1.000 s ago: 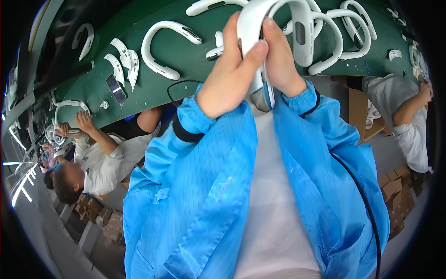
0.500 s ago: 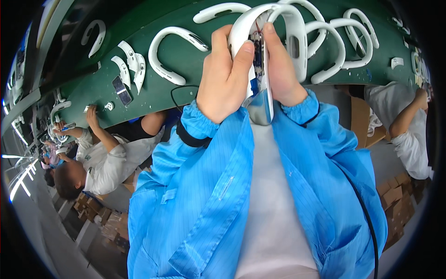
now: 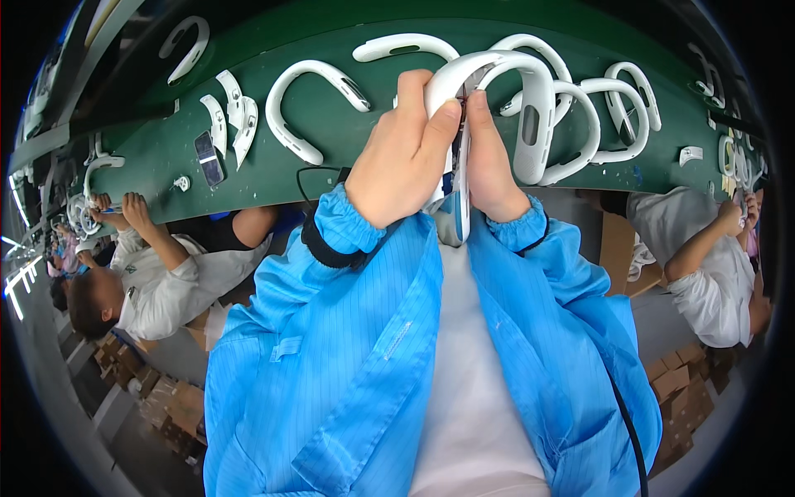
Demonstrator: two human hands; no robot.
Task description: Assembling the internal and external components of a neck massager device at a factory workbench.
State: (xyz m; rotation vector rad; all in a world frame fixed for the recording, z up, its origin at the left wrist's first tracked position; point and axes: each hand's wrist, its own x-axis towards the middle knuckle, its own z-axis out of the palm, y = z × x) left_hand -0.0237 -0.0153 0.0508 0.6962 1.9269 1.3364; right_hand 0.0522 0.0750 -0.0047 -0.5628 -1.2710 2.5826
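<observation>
White plastic neckband (image 3: 505, 74), light, stiff, smooth and likely slippery, is clenched by left hand (image 3: 403, 157) and right hand (image 3: 490, 161) at one arm's end, above the green bench (image 3: 166, 153).

about seven white u-shaped bands (image 3: 310, 108), three loose white half-shells (image 3: 230, 120), one dark phone (image 3: 208, 158), two co-workers (image 3: 157, 282)

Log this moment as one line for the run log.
left hand: grips white U-shaped band | right hand: grips same band | behind: green bench
</observation>
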